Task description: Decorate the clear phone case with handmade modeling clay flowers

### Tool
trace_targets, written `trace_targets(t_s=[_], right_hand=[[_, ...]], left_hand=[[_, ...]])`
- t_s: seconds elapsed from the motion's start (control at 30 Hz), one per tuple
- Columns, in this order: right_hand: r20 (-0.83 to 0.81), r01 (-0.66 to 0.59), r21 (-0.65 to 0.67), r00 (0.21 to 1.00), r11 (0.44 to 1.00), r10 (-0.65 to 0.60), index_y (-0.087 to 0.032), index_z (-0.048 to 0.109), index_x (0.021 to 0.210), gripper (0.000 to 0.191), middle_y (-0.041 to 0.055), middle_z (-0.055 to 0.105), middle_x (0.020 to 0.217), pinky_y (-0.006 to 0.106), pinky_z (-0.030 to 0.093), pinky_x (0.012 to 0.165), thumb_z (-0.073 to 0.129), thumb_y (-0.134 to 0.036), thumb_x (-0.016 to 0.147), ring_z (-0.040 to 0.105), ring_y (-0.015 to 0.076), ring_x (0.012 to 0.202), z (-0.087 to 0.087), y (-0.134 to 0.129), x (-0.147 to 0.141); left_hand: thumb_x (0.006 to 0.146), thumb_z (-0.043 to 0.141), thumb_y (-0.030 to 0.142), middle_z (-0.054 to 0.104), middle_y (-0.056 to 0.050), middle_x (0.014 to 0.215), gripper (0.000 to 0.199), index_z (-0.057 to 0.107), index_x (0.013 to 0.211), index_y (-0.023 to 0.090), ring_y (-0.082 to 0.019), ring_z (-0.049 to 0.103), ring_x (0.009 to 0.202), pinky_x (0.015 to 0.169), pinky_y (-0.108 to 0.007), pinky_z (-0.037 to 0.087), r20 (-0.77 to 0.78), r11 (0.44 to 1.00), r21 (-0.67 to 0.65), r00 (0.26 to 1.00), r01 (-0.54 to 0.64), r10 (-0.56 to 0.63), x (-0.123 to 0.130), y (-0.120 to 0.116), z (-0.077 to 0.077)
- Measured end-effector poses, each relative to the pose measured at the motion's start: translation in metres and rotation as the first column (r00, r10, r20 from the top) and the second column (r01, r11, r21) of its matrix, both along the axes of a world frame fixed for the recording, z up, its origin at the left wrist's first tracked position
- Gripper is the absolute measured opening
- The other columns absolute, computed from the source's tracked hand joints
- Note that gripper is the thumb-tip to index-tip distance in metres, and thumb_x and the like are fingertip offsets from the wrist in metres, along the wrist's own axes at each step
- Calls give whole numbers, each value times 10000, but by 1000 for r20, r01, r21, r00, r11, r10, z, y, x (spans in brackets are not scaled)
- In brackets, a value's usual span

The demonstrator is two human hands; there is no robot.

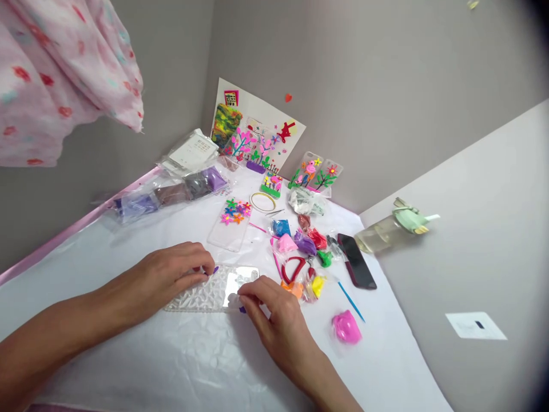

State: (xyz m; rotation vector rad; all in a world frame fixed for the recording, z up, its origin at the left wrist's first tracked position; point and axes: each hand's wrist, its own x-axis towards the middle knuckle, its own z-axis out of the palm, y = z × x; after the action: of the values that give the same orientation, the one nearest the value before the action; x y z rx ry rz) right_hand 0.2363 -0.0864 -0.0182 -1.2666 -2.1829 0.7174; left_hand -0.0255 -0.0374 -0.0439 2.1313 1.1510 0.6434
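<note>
A clear phone case (pixel 197 294) with a faceted surface and a shiny mirror-like patch (pixel 235 283) lies sideways on the white-covered table. My left hand (pixel 182 266) rests over its far edge, thumb and fingers closed in a pinch at a small bit of purple clay (pixel 215 269). Over the case's near right part, my right hand (pixel 277 306) is also pinched, with another dark purple bit of clay (pixel 242 309) showing just under the fingertips. Just beyond the hands is a second clear case (pixel 225 236) decorated with colourful clay flowers (pixel 235 210).
Right of the case lie bagged clay lumps (pixel 305 243), red-handled scissors (pixel 294 270), a blue tool (pixel 350 301), pink clay (pixel 346 327) and a phone (pixel 357 262). A bottle (pixel 377 234) stands at the right edge. Packets (pixel 171 194) and decorated cases (pixel 315 171) line the back.
</note>
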Motion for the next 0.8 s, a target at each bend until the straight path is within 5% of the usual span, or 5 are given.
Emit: trace_targets(t_s=[0.17,0.27,0.5,0.8], right_hand=[[-56,19,-41,998,999,-21,-201,713,984,140,32,728,880,263,498,714,587,-155,1025,660,158,777,-2,1,0],[-50,23,-47,998,999,-25,-201,715,972,151,30,732,874,267,506,717,582,-151,1022,662,159,776,-3,2,-1],[-47,13,-58,999,998,-16,-197,717,965,157,36,734,875,269,504,715,577,-151,1019,660,163,778,-3,2,-2],[-71,41,-27,997,999,-43,-199,716,962,147,33,728,866,260,503,726,594,-135,1013,663,162,771,-2,3,-2]], left_hand=[[976,592,505,785,18,1008,273,755,1008,289,-213,718,955,801,-268,538,173,966,-256,981,-42,88,3,-2,10],[915,655,507,801,12,979,252,787,955,296,-220,727,953,821,-273,560,231,957,-274,959,-96,162,4,-3,11],[869,677,620,642,35,626,392,702,709,263,-156,568,585,517,-228,432,149,936,-224,939,-273,310,-1,-2,12],[869,704,489,780,17,962,208,782,932,307,-209,733,918,834,-262,584,311,948,-252,911,-197,272,4,-1,9]])
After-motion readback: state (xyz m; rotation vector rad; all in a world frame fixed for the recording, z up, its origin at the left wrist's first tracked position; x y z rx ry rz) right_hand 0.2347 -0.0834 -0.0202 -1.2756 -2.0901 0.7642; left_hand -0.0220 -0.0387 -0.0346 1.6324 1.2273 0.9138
